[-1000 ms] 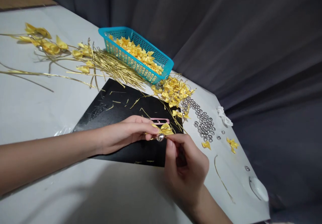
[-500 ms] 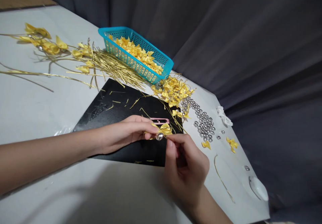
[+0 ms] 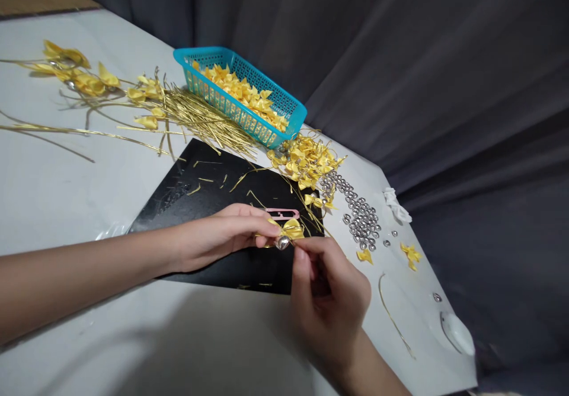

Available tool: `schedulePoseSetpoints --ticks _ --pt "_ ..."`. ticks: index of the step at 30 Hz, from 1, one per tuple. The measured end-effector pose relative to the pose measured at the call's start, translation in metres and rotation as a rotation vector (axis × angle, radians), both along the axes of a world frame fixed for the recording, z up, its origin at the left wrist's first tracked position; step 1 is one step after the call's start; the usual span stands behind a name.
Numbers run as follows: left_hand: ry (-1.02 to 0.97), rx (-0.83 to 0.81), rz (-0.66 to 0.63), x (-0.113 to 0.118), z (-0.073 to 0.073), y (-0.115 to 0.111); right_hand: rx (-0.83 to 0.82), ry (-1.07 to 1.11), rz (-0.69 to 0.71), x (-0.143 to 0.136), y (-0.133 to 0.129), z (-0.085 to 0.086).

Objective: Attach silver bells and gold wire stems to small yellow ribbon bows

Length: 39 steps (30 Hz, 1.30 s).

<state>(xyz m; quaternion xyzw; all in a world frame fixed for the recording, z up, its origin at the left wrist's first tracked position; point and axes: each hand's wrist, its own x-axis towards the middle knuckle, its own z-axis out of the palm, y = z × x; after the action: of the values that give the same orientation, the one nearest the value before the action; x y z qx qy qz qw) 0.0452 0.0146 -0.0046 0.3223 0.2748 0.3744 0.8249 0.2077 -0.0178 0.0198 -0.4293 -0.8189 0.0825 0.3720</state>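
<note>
A yellow ribbon bow (image 3: 292, 229) with a silver bell (image 3: 283, 242) at its middle is pinched between the thumb and fingers of my left hand (image 3: 242, 227). Close beside the bell, my right hand (image 3: 331, 277) is closed in a pinch, apparently on the gold cord of the bow; the fingertips hide most of it. Both hands are over a black mat (image 3: 213, 194). Just beyond the bow lies a pink clip-like tool (image 3: 284, 213), partly covered by it.
Behind the mat stand a turquoise basket (image 3: 291, 132) of yellow bows and a bundle of gold cords (image 3: 208, 120). Finished-looking bows (image 3: 306, 159) and silver bells (image 3: 362, 224) are heaped at right. More bows (image 3: 89, 82) lie at far left; a white round object (image 3: 457, 334) sits near the right edge.
Almost nothing differs. My right hand has shifted very slightly right, and the silver bell is turned a little; both hands keep their hold.
</note>
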Motion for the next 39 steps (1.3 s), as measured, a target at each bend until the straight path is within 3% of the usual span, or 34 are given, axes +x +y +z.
schedulePoseSetpoints --ticks 19,39 --pt "0.033 0.030 -0.004 0.0003 -0.0014 -0.0007 0.065 -0.055 0.038 -0.0006 0.0035 -0.0030" --pt "-0.024 -0.019 -0.166 -0.0057 -0.0013 -0.0006 0.276 -0.197 0.040 0.0029 -0.0048 0.0046"
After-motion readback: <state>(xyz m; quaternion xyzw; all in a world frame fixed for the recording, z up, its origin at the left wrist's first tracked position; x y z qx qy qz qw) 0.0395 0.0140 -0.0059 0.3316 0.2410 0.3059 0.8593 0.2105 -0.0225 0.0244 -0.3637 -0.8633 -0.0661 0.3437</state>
